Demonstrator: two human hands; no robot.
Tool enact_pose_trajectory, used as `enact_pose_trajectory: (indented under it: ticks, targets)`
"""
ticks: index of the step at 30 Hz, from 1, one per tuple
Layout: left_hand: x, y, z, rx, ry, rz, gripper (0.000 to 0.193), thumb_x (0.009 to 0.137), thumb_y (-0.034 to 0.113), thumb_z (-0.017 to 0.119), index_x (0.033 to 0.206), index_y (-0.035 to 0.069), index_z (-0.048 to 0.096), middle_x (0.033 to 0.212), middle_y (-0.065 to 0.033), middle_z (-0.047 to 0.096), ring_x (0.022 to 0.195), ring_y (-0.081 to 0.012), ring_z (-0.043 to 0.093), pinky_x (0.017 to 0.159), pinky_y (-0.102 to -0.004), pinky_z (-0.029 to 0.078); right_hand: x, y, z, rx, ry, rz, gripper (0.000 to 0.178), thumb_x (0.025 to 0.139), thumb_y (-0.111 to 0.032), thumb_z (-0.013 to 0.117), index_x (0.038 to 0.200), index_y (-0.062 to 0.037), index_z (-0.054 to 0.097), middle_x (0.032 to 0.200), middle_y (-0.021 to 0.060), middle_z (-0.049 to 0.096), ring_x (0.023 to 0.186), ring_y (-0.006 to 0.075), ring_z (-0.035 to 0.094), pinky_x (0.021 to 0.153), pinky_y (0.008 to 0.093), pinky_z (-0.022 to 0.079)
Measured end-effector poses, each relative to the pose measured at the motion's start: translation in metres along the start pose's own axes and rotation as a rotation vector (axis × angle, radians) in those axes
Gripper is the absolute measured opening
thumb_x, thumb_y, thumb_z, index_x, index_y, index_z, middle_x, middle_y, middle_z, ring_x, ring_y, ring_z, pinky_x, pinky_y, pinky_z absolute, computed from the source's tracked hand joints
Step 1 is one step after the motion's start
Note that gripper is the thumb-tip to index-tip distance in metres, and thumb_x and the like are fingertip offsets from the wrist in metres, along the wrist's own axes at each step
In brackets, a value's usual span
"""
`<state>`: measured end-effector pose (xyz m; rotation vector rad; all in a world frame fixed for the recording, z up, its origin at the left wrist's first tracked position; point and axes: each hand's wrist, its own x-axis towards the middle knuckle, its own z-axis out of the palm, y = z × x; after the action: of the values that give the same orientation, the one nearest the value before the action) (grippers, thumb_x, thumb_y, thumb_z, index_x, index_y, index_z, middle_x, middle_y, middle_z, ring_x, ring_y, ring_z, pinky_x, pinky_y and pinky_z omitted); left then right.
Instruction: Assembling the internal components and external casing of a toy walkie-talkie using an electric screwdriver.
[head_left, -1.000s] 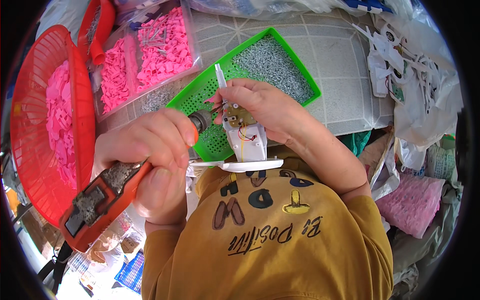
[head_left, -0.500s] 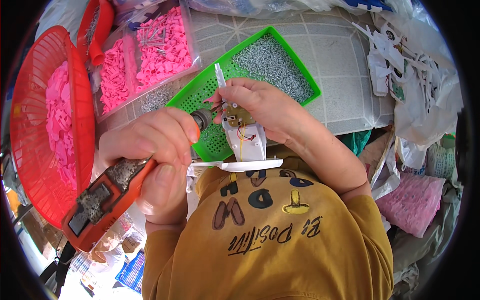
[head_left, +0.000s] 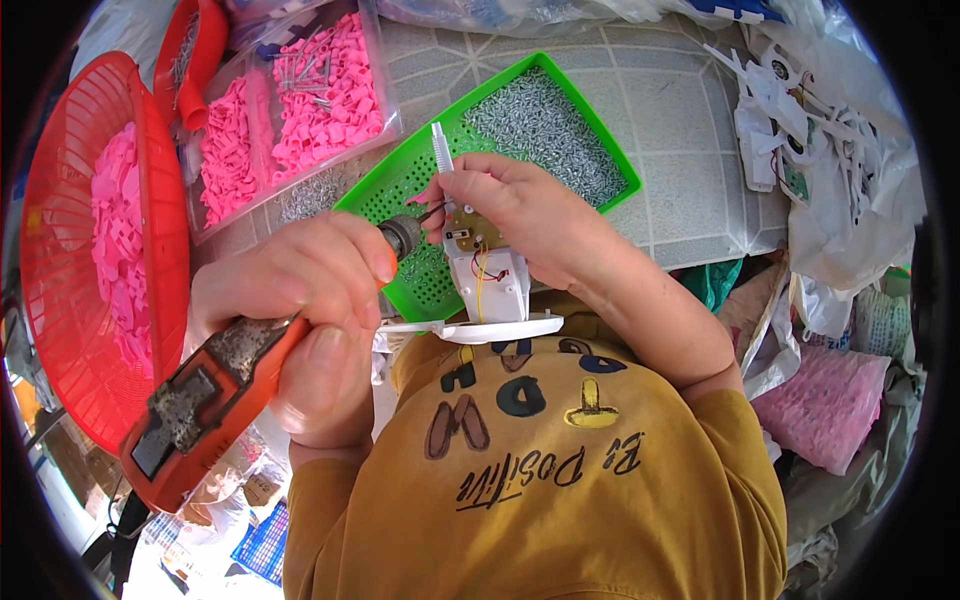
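My left hand [head_left: 310, 290] is wrapped round the grip of an orange and black power screwdriver [head_left: 200, 410]. Its chuck [head_left: 402, 235] points right, and the thin bit meets the upper left side of a white plastic housing [head_left: 492, 285]. My right hand [head_left: 500, 195] pinches the upper part of that housing, thumb on top and fingertips close to the bit. On the housing sit a brown circuit board [head_left: 470, 230], a small switch and thin red and yellow wires. A ribbed white stem sticks out at its far end; a wide white rim lies against my shirt.
Underneath is a green perforated tray [head_left: 400, 195] heaped with small screws [head_left: 550, 135]. A clear divided box [head_left: 390, 100] of pink parts stands far left, beside a red basket [head_left: 165, 250] of pink pieces. White plastic assemblies [head_left: 770, 120] lie far right near crumpled bags [head_left: 850, 220].
The screwdriver has shifted very slightly, its rear end a little left and down. The housing has barely moved; both hands keep their holds.
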<state>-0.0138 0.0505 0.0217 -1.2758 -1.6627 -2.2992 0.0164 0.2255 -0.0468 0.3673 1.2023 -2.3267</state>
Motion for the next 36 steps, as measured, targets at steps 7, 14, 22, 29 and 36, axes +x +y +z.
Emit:
enact_pose_trajectory:
  ticks: [7, 14, 22, 29, 36]
  targets:
    - [-0.0002, 0.0011, 0.0018, 0.006, -0.007, -0.006, 0.030, 0.084, 0.012, 0.058, 0.113, 0.007, 0.051, 0.068, -0.0008, 0.048, 0.059, -0.0136, 0.049, 0.063, -0.0341, 0.037, 0.0002, 0.0002, -0.0014, 0.005, 0.006, 0.016, 0.027, 0.099, -0.022, 0.054, 0.107, 0.0022, 0.063, 0.096, 0.0100, 0.065, 0.091, 0.0167, 0.063, 0.080, 0.0288, 0.053]
    - [0.0008, 0.0012, 0.0012, 0.004, -0.023, -0.008, 0.031, 0.084, 0.011, 0.058, 0.114, 0.007, 0.051, 0.068, -0.0009, 0.048, 0.060, -0.0142, 0.049, 0.065, -0.0347, 0.039, 0.0005, -0.0018, 0.0002, 0.049, 0.022, 0.059, 0.027, 0.098, -0.022, 0.055, 0.106, 0.0022, 0.064, 0.096, 0.0099, 0.065, 0.091, 0.0169, 0.063, 0.079, 0.0284, 0.053]
    - [0.0002, 0.0046, 0.0015, 0.009, -0.004, -0.014, 0.032, 0.084, 0.012, 0.059, 0.114, 0.007, 0.051, 0.068, -0.0010, 0.048, 0.060, -0.0141, 0.049, 0.066, -0.0348, 0.040, 0.0007, -0.0036, 0.0014, 0.077, 0.023, 0.092, 0.025, 0.098, -0.021, 0.057, 0.106, 0.0017, 0.063, 0.094, 0.0094, 0.065, 0.088, 0.0163, 0.064, 0.076, 0.0277, 0.054]
    - [-0.0004, 0.0051, -0.0004, 0.012, 0.020, -0.001, 0.032, 0.083, 0.011, 0.058, 0.114, 0.006, 0.052, 0.067, -0.0009, 0.047, 0.061, -0.0143, 0.049, 0.067, -0.0350, 0.039, -0.0001, -0.0048, 0.0017, 0.108, 0.024, 0.111, 0.023, 0.098, -0.021, 0.057, 0.106, 0.0004, 0.063, 0.093, 0.0091, 0.065, 0.085, 0.0157, 0.064, 0.072, 0.0276, 0.054]
    - [-0.0010, 0.0069, -0.0002, 0.012, 0.104, 0.012, 0.031, 0.085, 0.010, 0.070, 0.108, 0.003, 0.052, 0.065, -0.0057, 0.054, 0.058, -0.0216, 0.053, 0.063, -0.0428, 0.047, -0.0001, -0.0046, 0.0005, 0.093, -0.011, 0.101, 0.021, 0.098, -0.022, 0.058, 0.101, -0.0015, 0.062, 0.091, 0.0076, 0.066, 0.080, 0.0140, 0.063, 0.066, 0.0263, 0.052]
